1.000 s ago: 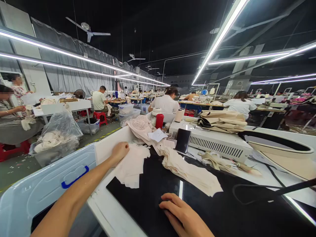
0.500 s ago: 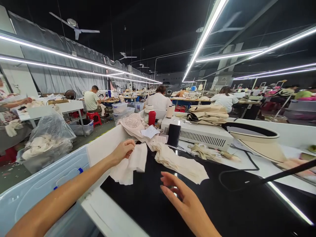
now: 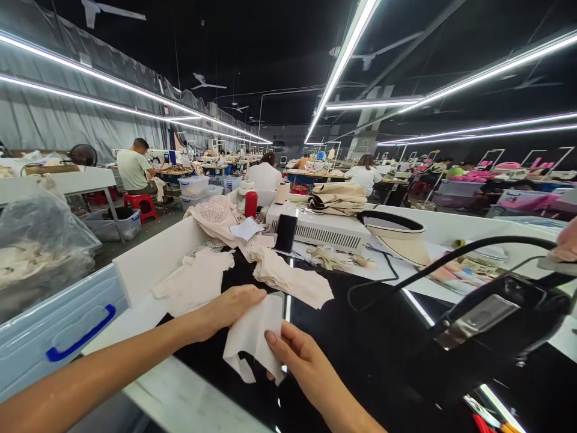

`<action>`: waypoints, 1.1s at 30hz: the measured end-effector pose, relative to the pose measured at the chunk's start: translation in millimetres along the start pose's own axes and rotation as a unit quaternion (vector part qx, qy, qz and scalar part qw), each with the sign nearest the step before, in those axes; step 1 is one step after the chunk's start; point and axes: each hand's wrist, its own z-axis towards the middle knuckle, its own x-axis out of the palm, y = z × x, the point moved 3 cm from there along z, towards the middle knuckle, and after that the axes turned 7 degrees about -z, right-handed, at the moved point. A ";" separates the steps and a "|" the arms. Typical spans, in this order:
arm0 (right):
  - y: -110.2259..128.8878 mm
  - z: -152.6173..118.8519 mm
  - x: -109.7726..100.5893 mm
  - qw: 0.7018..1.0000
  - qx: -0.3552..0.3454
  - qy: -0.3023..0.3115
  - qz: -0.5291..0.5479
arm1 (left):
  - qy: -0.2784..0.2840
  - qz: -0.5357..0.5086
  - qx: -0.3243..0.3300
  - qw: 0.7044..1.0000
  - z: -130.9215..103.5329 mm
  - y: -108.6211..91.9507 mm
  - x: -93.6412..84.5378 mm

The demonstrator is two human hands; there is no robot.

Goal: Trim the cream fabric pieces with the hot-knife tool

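Note:
A cream fabric piece [image 3: 252, 337] with a curved cutout along its lower edge hangs between my hands, above the glossy black tabletop [image 3: 351, 361]. My left hand [image 3: 234, 310] pinches its upper left part. On its right side, my right hand [image 3: 297, 355] grips the cloth with the thumb in front and the fingers partly hidden behind. Beyond my left hand lies a loose heap of similar cream pieces [image 3: 193, 279]. A layered stack of cream fabric pieces [image 3: 293, 276] rests further back, past the hands.
A black machine with a cable [image 3: 491, 337] stands at the right. Behind are a phone [image 3: 285, 233], a white vented box [image 3: 324, 231], a beige visor [image 3: 396, 234] and a red bottle [image 3: 251, 204]. A blue-handled bin [image 3: 67, 325] borders the left. People sit at distant tables.
My left hand has brought a cream piece from the left heap toward the middle. My right hand, empty before, has closed on it. The view has turned right.

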 end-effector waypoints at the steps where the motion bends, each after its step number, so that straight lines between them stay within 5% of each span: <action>1: -1.8 -0.7 1.4 1.000 0.012 0.009 0.016 | 0.004 0.016 0.005 1.000 -0.4 0.8 0.7; 13: -2.6 -18.5 4.9 0.987 0.145 0.053 0.033 | 0.006 0.138 0.065 0.988 7.5 11.0 -0.7; 27: -3.0 -23.8 -11.3 0.987 0.095 0.109 -0.066 | 0.054 0.241 0.152 0.957 19.6 3.9 9.4; 33: -6.3 -18.2 -31.9 0.969 0.009 0.037 -0.245 | 0.037 0.324 0.261 0.909 17.3 -7.7 7.8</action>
